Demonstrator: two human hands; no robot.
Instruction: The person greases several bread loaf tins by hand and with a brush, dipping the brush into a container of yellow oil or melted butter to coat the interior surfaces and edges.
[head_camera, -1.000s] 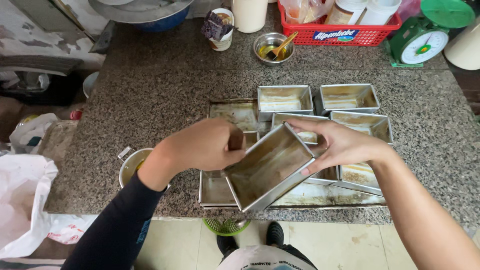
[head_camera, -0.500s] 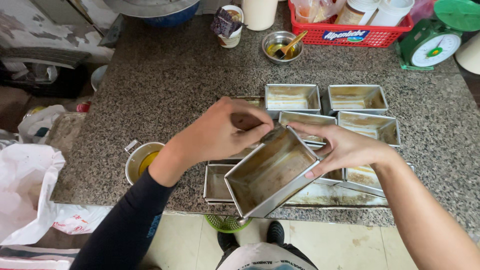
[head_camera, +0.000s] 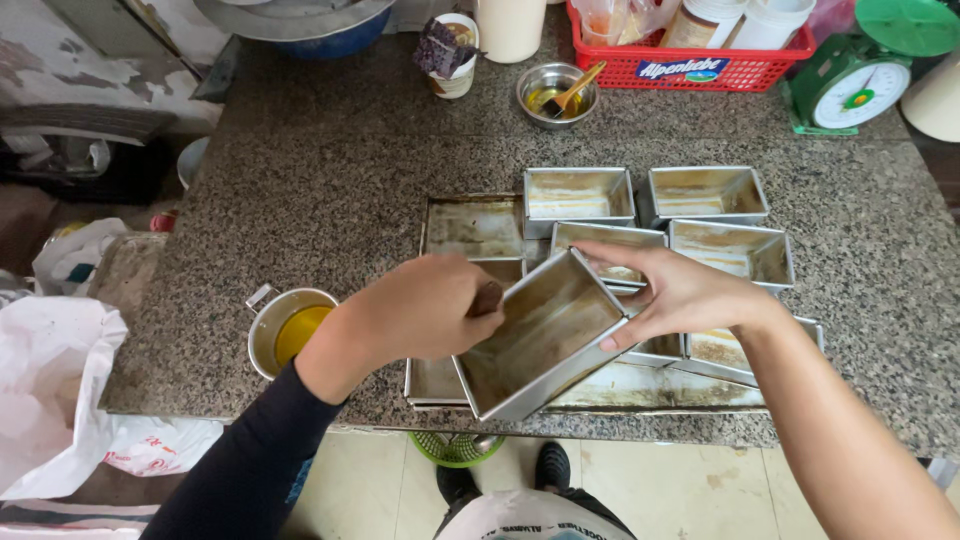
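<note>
Head camera shows my right hand (head_camera: 680, 295) pinching the stiff, light, greasy-looking loaf tin (head_camera: 540, 345) by its rim, my left hand (head_camera: 420, 310) closed around a brush handle (head_camera: 488, 297).

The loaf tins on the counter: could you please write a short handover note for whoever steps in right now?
Left hand: closed on a dark brush handle, working inside the held loaf tin.
Right hand: grips that tin's far rim, tilting it above the counter edge.
Things: other tins sit on flat trays on the granite counter; a small pot of yellow oil stands to the left.
Done: several tins look streaked inside, possibly greased.
Left: I cannot tell how many remain; the held tin is in hand.
</note>
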